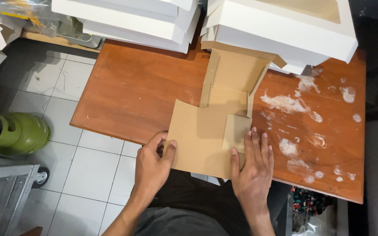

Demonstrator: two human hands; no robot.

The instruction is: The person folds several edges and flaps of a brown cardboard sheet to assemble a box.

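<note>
1. Item in hand: a brown cardboard box blank [215, 126], partly folded, lies flat on the wooden surface [132, 91], its near edge overhanging the front edge; the far panel with side flaps stands up against the stacked white boxes [281, 26]
2. Left hand [152, 168]: its grip is closed on the blank's near-left edge, thumb on top, fingers curled beneath
3. Right hand [252, 164]: grip apart, palm down and fingers spread, pressing a small folded flap [236, 132] flat against the base panel; it clasps nothing
4. Judgement on method: the flap is best creased along its score line with even palm pressure while the left hand keeps the blank from sliding
5. Surroundings: white smears [289, 102] mark the surface to the right; a green gas cylinder [18, 131] stands on the tiled floor [88, 175]
</note>
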